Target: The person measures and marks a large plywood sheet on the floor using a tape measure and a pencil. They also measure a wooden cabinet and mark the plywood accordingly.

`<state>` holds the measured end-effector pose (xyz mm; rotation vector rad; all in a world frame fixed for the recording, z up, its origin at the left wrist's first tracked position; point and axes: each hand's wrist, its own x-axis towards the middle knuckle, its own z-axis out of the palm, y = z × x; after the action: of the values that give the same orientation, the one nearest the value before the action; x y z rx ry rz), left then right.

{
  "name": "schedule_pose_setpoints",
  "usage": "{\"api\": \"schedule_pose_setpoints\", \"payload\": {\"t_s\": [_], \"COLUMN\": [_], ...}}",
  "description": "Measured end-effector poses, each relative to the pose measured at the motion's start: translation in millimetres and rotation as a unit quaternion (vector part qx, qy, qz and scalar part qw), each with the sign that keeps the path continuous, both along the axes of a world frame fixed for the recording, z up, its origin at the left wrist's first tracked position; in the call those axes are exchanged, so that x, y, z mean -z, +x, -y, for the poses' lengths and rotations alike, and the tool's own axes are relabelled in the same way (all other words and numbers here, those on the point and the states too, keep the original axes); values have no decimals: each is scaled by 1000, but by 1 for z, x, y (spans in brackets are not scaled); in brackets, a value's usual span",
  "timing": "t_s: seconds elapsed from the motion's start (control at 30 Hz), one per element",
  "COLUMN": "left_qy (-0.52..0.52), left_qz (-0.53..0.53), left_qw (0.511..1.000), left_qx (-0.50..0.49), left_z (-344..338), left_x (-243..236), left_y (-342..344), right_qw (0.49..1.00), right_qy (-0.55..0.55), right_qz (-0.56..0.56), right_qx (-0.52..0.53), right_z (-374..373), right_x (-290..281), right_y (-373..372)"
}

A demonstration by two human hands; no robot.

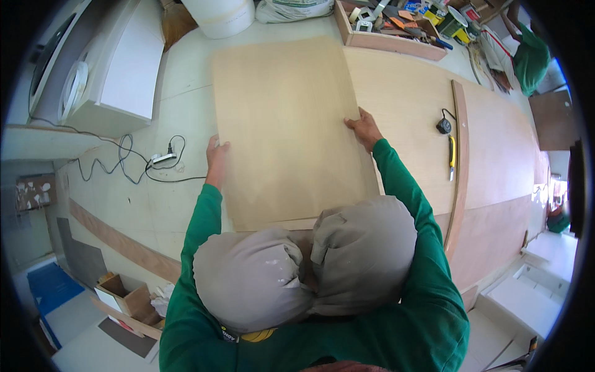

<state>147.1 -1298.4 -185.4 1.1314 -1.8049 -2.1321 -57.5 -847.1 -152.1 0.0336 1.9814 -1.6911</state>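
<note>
A beige wooden sheet (pixel 285 118) lies in front of me, above my grey-trousered knees (pixel 248 279). My left hand (pixel 217 161) grips its left edge, and my right hand (pixel 364 129) grips the right edge, thumb on top and fingers curled at the side. Another sheet edge shows just under its near end. To the right is a larger pale plywood board (pixel 403 80). On that board a black tape measure (pixel 444 126) and a yellow utility knife (pixel 452 152) lie beside a long wooden strip (pixel 459 108).
A white cabinet (pixel 118 74) stands at upper left, near a power strip (pixel 163 158) with loose cables. A white bucket (pixel 217 15) and a wooden tool box (pixel 350 34) sit at the back. A co-worker in green (pixel 530 59) is at upper right. Wooden boxes (pixel 124 297) lie at lower left.
</note>
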Motion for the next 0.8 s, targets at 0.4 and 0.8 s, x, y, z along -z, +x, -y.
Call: {"api": "schedule_pose_setpoints", "payload": {"t_s": [0.4,0.8], "left_qy": [191,-143], "left_qz": [-62,-244], "left_qw": [966,949], "left_qx": [162,-141], "left_z": [-134,-47], "left_x": [-36,-119], "left_y": [-32,-36], "right_qw": [888,679], "right_qy": [229,385], "right_qz": [-392,-587], "right_qx": [-80,-216], "right_z": [-6,12], "right_x": [-352,-391], "right_y": [-20,28]}}
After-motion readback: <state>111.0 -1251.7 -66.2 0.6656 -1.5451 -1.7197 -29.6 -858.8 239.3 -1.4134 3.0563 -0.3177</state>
